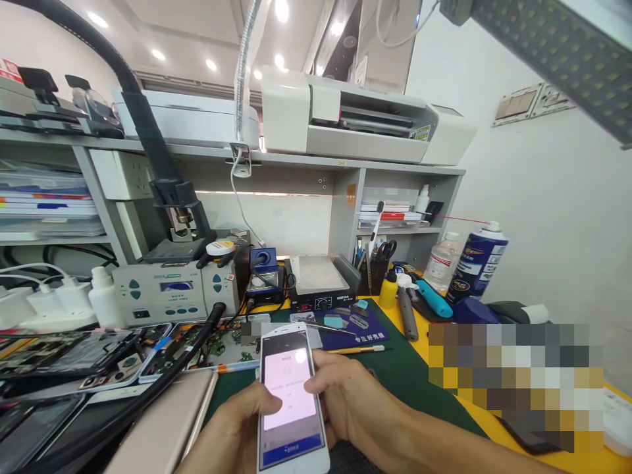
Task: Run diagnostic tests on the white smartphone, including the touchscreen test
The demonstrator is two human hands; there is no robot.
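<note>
A white smartphone (291, 398) is held upright between my two hands, its lit screen facing me with a pale pop-up box over a darker page and a blue bar at the bottom. My left hand (247, 415) wraps its left side, the thumb lying over the screen. On the opposite edge, my right hand (353, 392) grips it, thumb tip at the screen's right side. The fingers behind the phone are mostly hidden. Beneath lies a green mat (409, 375), with a yellow-handled thin tool (358, 349) just beyond the phone.
Left are phone parts (83, 355), a gold tablet-like panel (158, 415) and a black hose (197, 345). Behind stand a grey control station (172, 289) and a hot plate (320, 276). At right are a spray can (476, 260), a clear bottle (443, 260) and a blurred-out patch.
</note>
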